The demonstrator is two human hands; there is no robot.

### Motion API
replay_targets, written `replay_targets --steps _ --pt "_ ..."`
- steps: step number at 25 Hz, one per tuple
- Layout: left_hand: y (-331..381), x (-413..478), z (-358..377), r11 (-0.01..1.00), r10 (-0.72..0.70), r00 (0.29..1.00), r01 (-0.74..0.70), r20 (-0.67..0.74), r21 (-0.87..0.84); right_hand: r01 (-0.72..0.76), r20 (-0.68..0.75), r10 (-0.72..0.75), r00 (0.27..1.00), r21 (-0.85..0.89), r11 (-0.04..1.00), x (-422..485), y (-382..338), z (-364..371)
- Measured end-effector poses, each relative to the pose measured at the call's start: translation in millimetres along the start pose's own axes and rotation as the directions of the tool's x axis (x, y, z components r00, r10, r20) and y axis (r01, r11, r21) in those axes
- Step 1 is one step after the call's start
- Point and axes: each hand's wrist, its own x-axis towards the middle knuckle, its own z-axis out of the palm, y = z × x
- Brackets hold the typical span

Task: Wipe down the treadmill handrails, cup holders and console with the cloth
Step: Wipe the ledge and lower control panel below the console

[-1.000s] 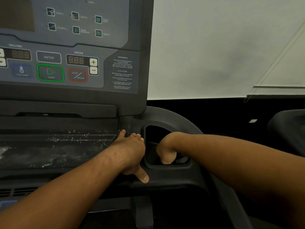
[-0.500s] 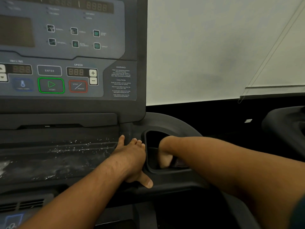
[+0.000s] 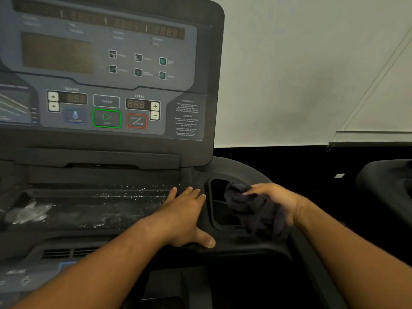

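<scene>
view: head, the only one
hands: 2, bare forearms coming in from the bottom edge
left hand (image 3: pixel 182 217): released, nothing held; flat, palm down, fingers straight, pressed on the deck just left of cup holder; thumb splayed toward near edge
right hand (image 3: pixel 275 198): clenched round cloth, over right side of cup holder; motion-blurred, fingertips buried in fabric
cloth (image 3: pixel 256 211): 1, dark, bunched; hangs from right hand across the holder's right rim and part of the opening; touching the rim or not, cannot tell
cup holder (image 3: pixel 209 204): 1 in view, dark recess right of console base; right half covered by cloth and hand, bottom too dark to read
console (image 3: pixel 100 85): 1, upright behind left hand; left side and top cut off
square keys (image 3: pixel 138 57): 6, two rows of three, icons blurred
other keys: 2 arrows, 1 enter, 1 plus, 1 minus, 1 blue
start (image 3: pixel 107 118): 1, green outline
stop (image 3: pixel 136 121): 1, red outline
tray (image 3: pixel 89 204): 1, below console; white flecks, pale smear at left
warning text (image 3: pixel 186 118): headings legible, small print unreadable
second machine (image 3: pixel 383 181): 1, dark, cut off at right edge
wall (image 3: pixel 312 63): pale, behind
</scene>
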Motion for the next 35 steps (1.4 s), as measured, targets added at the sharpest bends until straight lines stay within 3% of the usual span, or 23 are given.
replay_targets --steps 3,5,7,9,11,15,21,25,28,30,32,33,35 --pt "-8 -29 -8 0.935 -0.042 0.972 -0.044 -0.233 -0.351 0.124 0.125 -0.159 0.979 0.253 0.960 -25 18 26" --pt "-7 -43 -11 0.807 -0.142 0.946 -0.059 -0.290 -0.587 0.195 0.126 -0.230 0.965 0.238 0.952 -29 26 46" --pt "-6 -54 -11 0.610 -0.230 0.940 -0.063 -0.253 -0.790 0.270 0.113 -0.296 0.948 0.199 0.942 -30 28 69" --pt "-8 -61 -10 0.474 -0.226 0.948 -0.095 -0.226 -0.875 0.334 0.107 -0.352 0.930 0.161 0.929 -27 26 91" --pt "-14 -66 -13 0.417 -0.183 0.945 -0.176 -0.272 -0.892 0.387 0.111 -0.396 0.912 0.092 0.917 -22 23 108" --pt "-34 -69 -26 0.489 -0.249 0.886 -0.234 -0.392 -0.840 0.453 0.076 -0.447 0.891 -0.087 0.887 -11 8 134" --pt "-47 -61 -48 0.650 -0.292 0.777 -0.267 -0.558 -0.711 0.443 0.034 -0.442 0.896 -0.061 0.894 -2 -14 147" --pt "-39 -52 -52 0.691 -0.280 0.732 -0.296 -0.621 -0.659 0.416 -0.011 -0.420 0.907 -0.116 0.902 -5 -23 142" --pt "-32 -48 -55 0.708 -0.244 0.716 -0.330 -0.654 -0.625 0.477 0.021 -0.496 0.868 -0.312 0.822 -13 -26 135" --pt "-26 -46 -54 0.573 -0.326 0.738 -0.343 -0.591 -0.745 0.491 -0.055 -0.576 0.816 -0.461 0.739 -16 -29 130" --pt "-20 -46 -44 0.246 -0.430 0.839 -0.246 -0.333 -0.938 0.491 -0.164 -0.611 0.775 -0.451 0.745 -15 -33 121" --pt "-21 -47 -35 0.157 -0.424 0.882 -0.153 -0.207 -0.976 0.504 -0.197 -0.613 0.765 -0.410 0.761 -14 -35 117" --pt "-26 -46 -15 0.272 -0.335 0.937 -0.006 -0.101 -0.962 0.553 -0.229 -0.616 0.754 -0.284 0.783 -16 -41 112"
